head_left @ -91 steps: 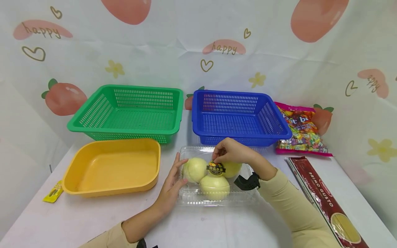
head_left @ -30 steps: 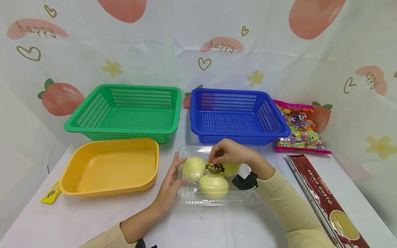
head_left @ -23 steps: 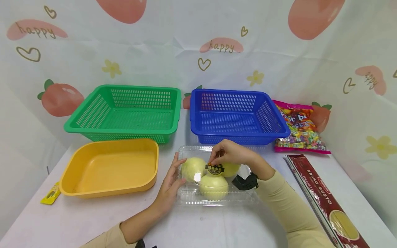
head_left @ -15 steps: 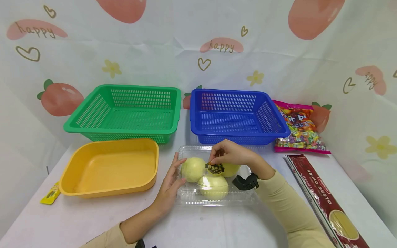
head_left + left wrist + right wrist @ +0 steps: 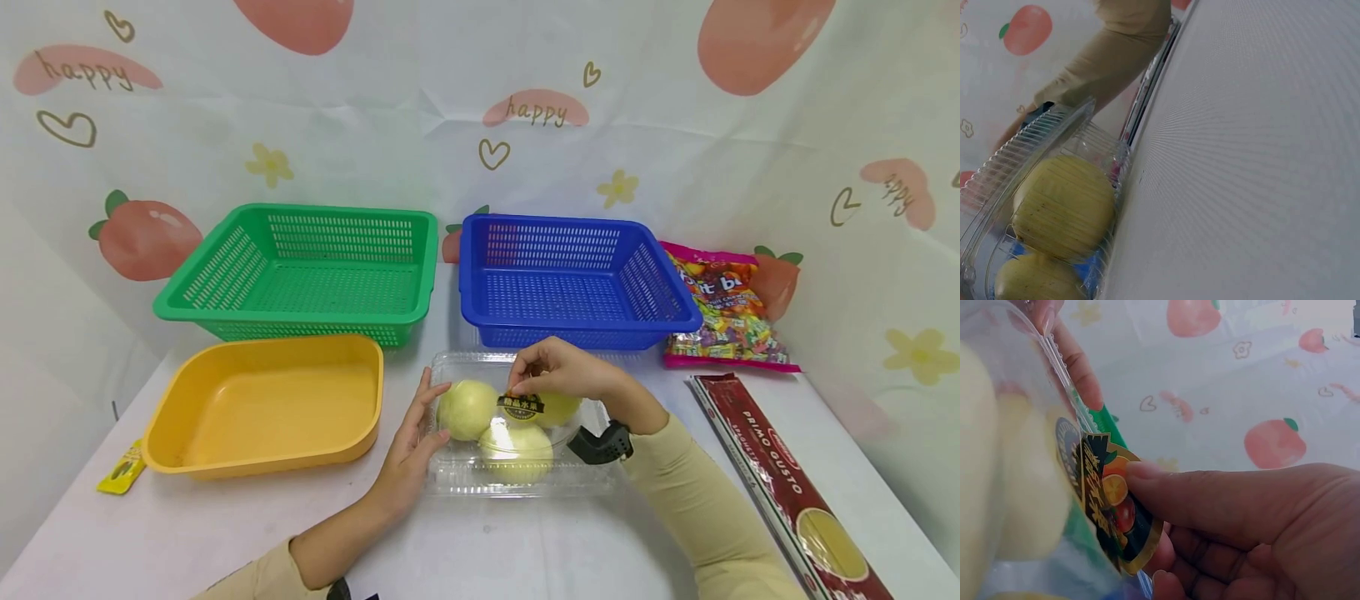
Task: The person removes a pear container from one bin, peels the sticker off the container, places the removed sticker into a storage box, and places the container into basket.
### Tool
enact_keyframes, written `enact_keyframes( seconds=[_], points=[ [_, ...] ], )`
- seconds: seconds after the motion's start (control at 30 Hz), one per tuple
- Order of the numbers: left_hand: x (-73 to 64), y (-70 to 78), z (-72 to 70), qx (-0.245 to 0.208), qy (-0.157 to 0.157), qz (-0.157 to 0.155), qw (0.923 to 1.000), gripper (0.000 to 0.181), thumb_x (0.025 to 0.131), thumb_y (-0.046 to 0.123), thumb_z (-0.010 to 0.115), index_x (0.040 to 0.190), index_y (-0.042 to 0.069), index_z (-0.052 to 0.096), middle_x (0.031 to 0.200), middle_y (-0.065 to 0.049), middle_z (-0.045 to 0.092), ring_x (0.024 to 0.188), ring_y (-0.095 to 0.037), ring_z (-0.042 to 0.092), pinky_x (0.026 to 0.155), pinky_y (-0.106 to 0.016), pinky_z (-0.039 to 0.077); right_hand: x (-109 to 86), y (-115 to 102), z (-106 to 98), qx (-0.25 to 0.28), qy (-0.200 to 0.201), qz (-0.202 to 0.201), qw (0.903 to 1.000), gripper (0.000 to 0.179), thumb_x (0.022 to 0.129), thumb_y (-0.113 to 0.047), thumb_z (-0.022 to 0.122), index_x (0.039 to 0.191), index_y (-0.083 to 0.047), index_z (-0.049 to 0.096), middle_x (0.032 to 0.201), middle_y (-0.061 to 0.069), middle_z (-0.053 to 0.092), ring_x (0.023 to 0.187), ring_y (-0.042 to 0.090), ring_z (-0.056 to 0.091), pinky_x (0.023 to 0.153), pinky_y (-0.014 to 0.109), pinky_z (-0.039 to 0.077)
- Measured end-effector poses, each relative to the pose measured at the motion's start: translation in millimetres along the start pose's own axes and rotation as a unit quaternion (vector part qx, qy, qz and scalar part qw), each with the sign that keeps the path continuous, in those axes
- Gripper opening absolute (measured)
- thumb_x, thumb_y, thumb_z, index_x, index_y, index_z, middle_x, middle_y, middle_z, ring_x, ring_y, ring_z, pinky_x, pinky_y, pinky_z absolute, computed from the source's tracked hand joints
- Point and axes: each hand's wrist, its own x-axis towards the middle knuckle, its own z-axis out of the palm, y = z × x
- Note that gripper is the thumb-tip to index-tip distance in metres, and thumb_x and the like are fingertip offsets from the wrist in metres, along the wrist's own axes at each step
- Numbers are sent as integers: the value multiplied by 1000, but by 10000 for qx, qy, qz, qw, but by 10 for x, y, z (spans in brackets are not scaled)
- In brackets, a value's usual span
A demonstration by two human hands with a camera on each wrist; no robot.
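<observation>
A clear plastic clamshell box (image 5: 457, 477) lies on the table with three pale yellow round fruits (image 5: 467, 408) inside. My left hand (image 5: 408, 446) rests along its left side, fingers nearly straight, index finger and thumb touching the lid. On the lid is a black and gold round sticker (image 5: 521, 407) with fruit pictures. My right hand (image 5: 566, 368) pinches the sticker's far edge between thumb and index finger. In the right wrist view, the pinched part of the sticker (image 5: 1124, 500) stands up from the lid. The left wrist view shows yellow fruit (image 5: 1063, 206) through the box's ribbed wall.
Behind the box stands a blue basket (image 5: 577, 325), with a green basket (image 5: 300, 321) to its left. A yellow tub (image 5: 262, 462) and a small yellow packet (image 5: 122, 471) lie left. On the right are a candy bag (image 5: 727, 317) and a spaghetti pack (image 5: 780, 475).
The sticker's far part has lifted and folded forward, and its fruit picture shows less from above. My right hand has shifted slightly right with it; my left hand stays at the box.
</observation>
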Motion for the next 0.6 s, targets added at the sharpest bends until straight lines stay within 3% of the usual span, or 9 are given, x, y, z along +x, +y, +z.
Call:
enact_keyframes(
  seconds=[0.3,0.6],
  points=[
    [-2,8,4,-4,24,-4,10000,51,91,0,39,141,9,32,158,-11,-7,145,-33,-2,115,-55,5,-13,6,-8,502,-73,15,9987,12,86,-3,61,89,9,64,78,1,61,67,6,50,60,17,45],
    [-7,18,4,-9,2,-65,10000,50,92,1,39,140,10,32,158,-9,-7,145,-32,-2,116,-54,5,-28,26,-7,810,-71,23,9967,14,87,-1,59,88,13,61,77,-4,61,69,7,52,64,18,46]
  ],
)
